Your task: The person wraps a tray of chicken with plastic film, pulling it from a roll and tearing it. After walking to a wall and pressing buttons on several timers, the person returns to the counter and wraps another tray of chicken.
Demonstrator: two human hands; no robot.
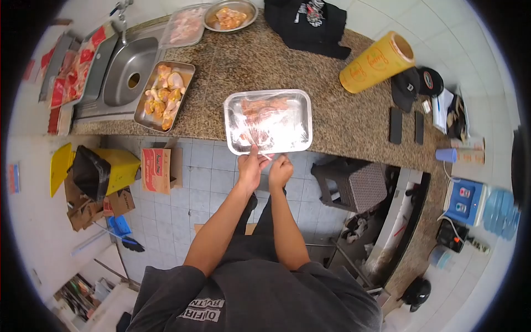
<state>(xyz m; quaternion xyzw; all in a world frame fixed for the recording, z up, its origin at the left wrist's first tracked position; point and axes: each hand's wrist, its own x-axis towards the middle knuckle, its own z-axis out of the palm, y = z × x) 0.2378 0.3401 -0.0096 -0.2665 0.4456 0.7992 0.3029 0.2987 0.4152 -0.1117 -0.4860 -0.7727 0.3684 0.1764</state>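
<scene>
A metal tray (305,145) sits at the counter's near edge, with pieces of reddish meat (265,108) inside. Clear plastic wrap (255,133) covers it, shiny with glare and creased toward the near rim. At that rim my left hand (250,167) is closed, pinching the gathered wrap with a finger over the edge. Just to its right my right hand (281,171) is closed too, apart from the rim. A thin whitish twisted strip, apparently the wrap's end, runs between the two hands. The right fingertips are partly hidden.
Left of the tray stands a pan of raw chicken pieces (165,95), beside the sink (124,72). Behind are a wrapped tray (185,26) and a round bowl (229,26). A large yellow wrap roll (376,61) is at right. A stool (354,185) stands below the counter.
</scene>
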